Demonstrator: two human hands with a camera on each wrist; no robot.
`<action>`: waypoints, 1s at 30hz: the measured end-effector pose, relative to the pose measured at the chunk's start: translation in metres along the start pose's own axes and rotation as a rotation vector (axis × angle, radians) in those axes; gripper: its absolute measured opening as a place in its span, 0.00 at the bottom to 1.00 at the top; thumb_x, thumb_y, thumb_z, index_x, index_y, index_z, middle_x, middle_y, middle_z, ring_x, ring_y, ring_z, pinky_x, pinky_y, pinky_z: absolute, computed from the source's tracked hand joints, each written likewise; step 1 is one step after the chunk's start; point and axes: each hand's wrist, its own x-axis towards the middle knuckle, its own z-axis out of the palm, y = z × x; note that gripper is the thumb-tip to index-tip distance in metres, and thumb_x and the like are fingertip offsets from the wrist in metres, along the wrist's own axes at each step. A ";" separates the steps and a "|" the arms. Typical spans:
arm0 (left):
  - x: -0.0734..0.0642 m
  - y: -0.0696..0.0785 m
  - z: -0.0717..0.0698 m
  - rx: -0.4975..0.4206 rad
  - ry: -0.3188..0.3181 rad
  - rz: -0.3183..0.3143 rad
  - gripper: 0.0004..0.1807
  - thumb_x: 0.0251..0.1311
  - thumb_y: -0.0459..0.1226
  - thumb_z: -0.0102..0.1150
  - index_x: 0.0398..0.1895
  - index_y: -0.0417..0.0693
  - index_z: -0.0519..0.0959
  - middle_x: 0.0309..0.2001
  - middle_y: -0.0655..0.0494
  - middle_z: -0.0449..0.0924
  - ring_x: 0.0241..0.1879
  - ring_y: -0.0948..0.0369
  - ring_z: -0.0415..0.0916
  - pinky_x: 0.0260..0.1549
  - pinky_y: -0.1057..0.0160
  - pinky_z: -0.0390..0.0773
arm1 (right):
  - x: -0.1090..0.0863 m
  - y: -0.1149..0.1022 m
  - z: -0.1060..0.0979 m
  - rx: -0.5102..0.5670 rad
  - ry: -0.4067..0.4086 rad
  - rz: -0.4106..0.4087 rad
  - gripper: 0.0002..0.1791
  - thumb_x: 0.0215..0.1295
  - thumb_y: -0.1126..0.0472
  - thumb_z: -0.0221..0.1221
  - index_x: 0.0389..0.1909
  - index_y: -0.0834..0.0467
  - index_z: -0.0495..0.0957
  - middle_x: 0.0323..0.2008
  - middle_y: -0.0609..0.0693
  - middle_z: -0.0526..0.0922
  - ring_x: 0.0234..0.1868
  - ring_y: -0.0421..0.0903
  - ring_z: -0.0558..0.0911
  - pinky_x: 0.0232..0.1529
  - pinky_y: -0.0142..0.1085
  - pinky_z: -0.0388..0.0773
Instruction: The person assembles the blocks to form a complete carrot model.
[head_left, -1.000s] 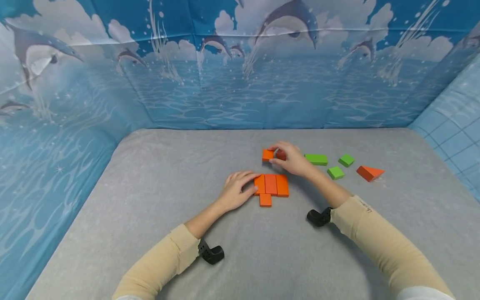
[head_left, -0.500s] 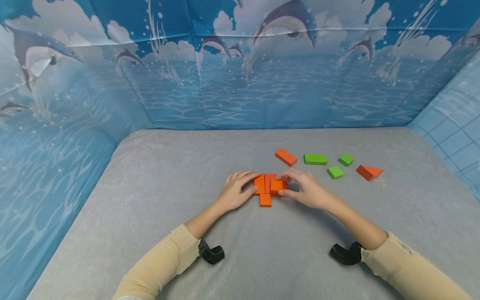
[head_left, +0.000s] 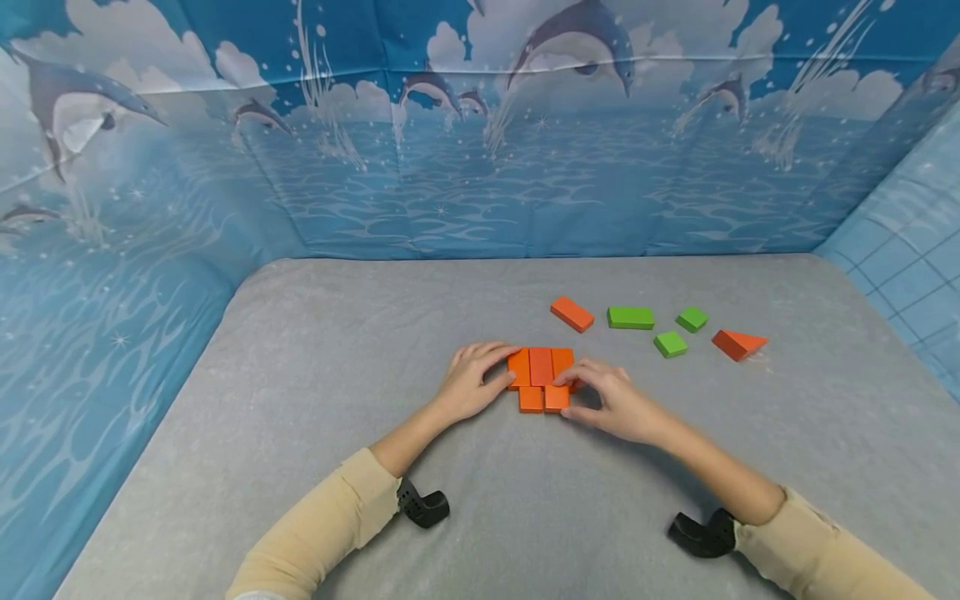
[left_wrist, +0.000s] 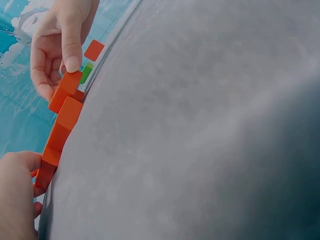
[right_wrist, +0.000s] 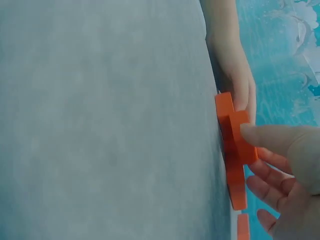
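Observation:
Three upright-lying orange blocks form a row in the head view: a left one point(head_left: 520, 369), a middle one point(head_left: 541, 367) and a right one point(head_left: 562, 361). My left hand point(head_left: 471, 382) holds the left block at its outer side with thumb and index finger. Against the row's near side lies a small orange block point(head_left: 530, 401). My right hand point(head_left: 617, 403) pinches a second small orange block point(head_left: 557, 398) by its near and far ends, just right of the first. In the right wrist view that pinched block point(right_wrist: 243, 137) stands out above the others.
Behind the row lies a loose orange block point(head_left: 572, 314). To its right are a long green block point(head_left: 631, 318), two small green blocks point(head_left: 692, 319) and an orange triangular block point(head_left: 738, 344). A dolphin-print cloth point(head_left: 465, 192) walls the grey surface point(head_left: 360, 333).
My right hand picked up the small orange block from the far side, carried it over the row and brought it down to the near side. My left hand stayed in place.

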 end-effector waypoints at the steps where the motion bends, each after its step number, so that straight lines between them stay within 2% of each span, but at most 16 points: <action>1: 0.000 0.000 0.000 0.000 -0.001 -0.001 0.22 0.64 0.45 0.50 0.61 0.52 0.70 0.60 0.51 0.68 0.61 0.52 0.60 0.61 0.48 0.50 | 0.000 0.000 0.001 -0.005 -0.004 0.007 0.18 0.52 0.61 0.66 0.44 0.57 0.77 0.40 0.46 0.76 0.42 0.45 0.74 0.41 0.42 0.59; 7: 0.000 -0.001 0.001 0.001 -0.002 0.002 0.22 0.64 0.45 0.50 0.61 0.52 0.70 0.60 0.51 0.68 0.61 0.52 0.60 0.62 0.48 0.50 | 0.000 0.001 0.005 -0.046 -0.004 0.027 0.17 0.52 0.61 0.66 0.44 0.56 0.77 0.40 0.47 0.75 0.42 0.45 0.73 0.38 0.40 0.57; 14: 0.000 -0.003 0.001 -0.002 0.010 0.014 0.22 0.64 0.44 0.51 0.60 0.51 0.70 0.60 0.51 0.69 0.61 0.52 0.60 0.61 0.48 0.51 | 0.000 0.003 0.009 -0.090 0.014 0.011 0.17 0.51 0.62 0.67 0.43 0.56 0.78 0.42 0.49 0.76 0.46 0.48 0.73 0.39 0.40 0.58; 24: 0.000 -0.002 0.000 -0.013 0.005 0.014 0.22 0.64 0.44 0.50 0.61 0.52 0.70 0.60 0.51 0.69 0.61 0.53 0.60 0.61 0.48 0.50 | 0.001 0.002 0.009 -0.104 0.021 0.009 0.19 0.49 0.62 0.67 0.44 0.57 0.77 0.43 0.50 0.75 0.47 0.48 0.73 0.40 0.41 0.58; 30: -0.001 -0.001 0.000 -0.017 0.005 0.014 0.22 0.64 0.44 0.50 0.61 0.52 0.70 0.60 0.51 0.68 0.62 0.53 0.60 0.62 0.48 0.50 | 0.000 0.002 0.009 -0.143 0.035 0.002 0.21 0.50 0.61 0.68 0.47 0.56 0.77 0.48 0.53 0.74 0.49 0.52 0.71 0.41 0.45 0.59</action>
